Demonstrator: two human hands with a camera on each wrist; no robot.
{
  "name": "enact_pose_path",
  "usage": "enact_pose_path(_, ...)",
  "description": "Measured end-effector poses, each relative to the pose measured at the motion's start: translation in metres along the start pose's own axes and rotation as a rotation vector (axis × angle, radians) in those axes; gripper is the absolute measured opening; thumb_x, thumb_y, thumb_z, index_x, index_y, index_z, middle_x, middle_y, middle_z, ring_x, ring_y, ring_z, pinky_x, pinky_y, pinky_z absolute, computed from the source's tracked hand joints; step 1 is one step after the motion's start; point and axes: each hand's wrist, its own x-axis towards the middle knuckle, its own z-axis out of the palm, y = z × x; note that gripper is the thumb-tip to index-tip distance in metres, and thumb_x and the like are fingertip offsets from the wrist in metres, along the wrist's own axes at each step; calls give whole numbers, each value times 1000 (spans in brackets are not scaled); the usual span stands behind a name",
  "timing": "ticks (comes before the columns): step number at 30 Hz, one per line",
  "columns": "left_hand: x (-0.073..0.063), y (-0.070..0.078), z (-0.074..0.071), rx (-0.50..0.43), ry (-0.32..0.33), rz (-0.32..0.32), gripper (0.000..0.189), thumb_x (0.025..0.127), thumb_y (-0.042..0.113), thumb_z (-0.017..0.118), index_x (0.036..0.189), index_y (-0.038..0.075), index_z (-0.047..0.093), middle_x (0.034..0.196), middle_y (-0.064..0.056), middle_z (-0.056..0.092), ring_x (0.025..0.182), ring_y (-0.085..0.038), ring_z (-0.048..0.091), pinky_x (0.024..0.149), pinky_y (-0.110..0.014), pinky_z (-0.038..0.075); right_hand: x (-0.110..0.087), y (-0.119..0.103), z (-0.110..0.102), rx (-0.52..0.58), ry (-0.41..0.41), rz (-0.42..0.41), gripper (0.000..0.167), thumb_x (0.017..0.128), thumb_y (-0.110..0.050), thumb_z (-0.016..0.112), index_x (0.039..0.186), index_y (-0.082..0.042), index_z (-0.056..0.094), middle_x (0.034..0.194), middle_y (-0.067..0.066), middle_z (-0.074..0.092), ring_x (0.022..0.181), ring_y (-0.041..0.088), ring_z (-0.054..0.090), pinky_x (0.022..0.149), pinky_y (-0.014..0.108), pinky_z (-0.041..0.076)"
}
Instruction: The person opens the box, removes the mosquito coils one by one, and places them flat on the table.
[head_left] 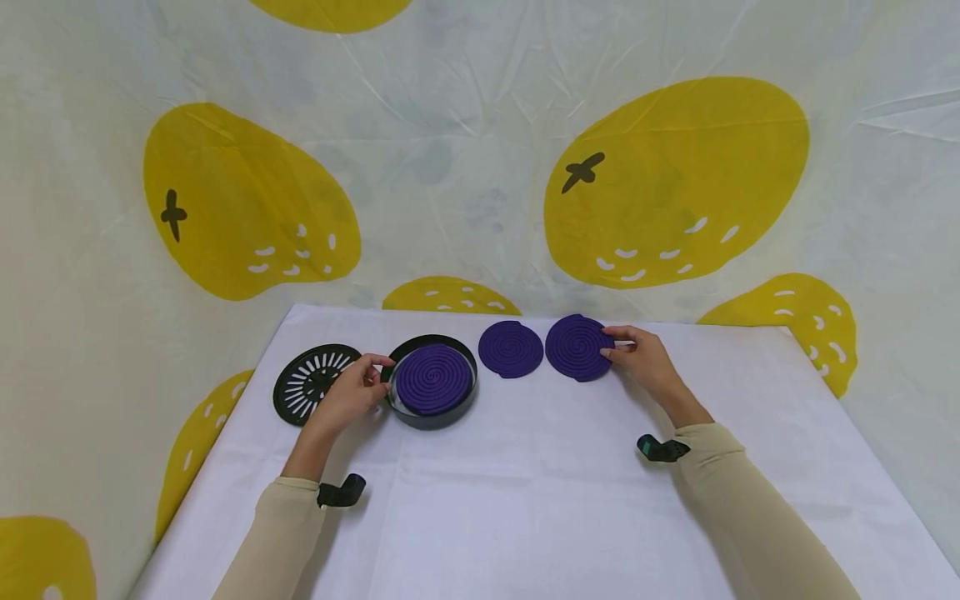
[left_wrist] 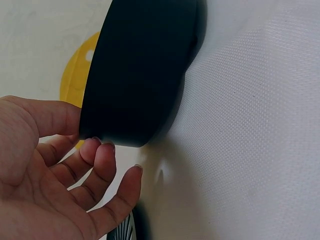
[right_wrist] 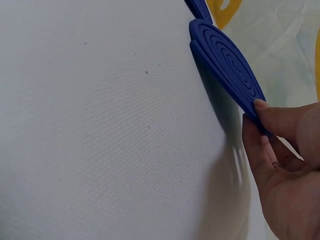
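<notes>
My right hand pinches the right edge of a purple mosquito coil between thumb and fingers. In the right wrist view this coil tilts up off the cloth at the held edge. Over to the left, my left hand holds the rim of a round dark mosquito-coil tin, with bent fingertips beneath the rim in the left wrist view. Another purple coil lies in the tin. Between the tin and the held coil, a smaller-looking purple coil lies flat on the table.
A black slotted lid lies left of the tin, partly behind the left hand. White cloth covers the table. Close behind its back edge hangs a pale curtain printed with yellow fruit.
</notes>
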Motion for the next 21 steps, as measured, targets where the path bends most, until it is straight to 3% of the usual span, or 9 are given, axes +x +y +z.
enact_pose_path(8, -1, 2, 0, 5, 1, -11, 42, 94, 2, 64, 136, 5, 55, 93, -7, 47, 77, -21, 51, 61, -30, 45, -2, 0, 1, -20, -2, 11, 46, 95, -9, 71, 138, 1, 58, 130, 27, 62, 94, 12, 63, 75, 13, 48)
enact_pose_path(21, -2, 4, 0, 5, 1, -15, 42, 95, 2, 64, 135, 6, 54, 93, -7, 46, 77, -21, 51, 62, -29, 45, 0, 2, 0, -85, 9, -26, 41, 95, -9, 71, 134, 3, 62, 126, 25, 66, 103, 29, 67, 75, 12, 47)
